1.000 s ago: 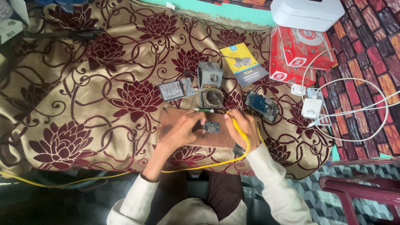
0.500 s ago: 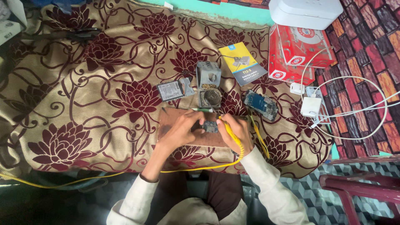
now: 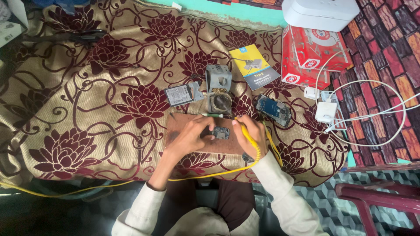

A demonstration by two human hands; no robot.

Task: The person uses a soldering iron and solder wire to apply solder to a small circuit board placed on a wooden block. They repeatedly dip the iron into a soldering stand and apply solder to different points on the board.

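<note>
I was soldering: my left hand pinched the small circuit board on the wooden board, my right hand gripping the yellow soldering iron; next called for a steady tip.

cloth: gold with maroon flowers
tool in right hand: yellow
board between hands: dark grey
box: red

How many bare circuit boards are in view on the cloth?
2. One small circuit board lies on the brown work board, held by the left hand. A blue circuit board lies right of the right hand. Others may be hidden.
</note>
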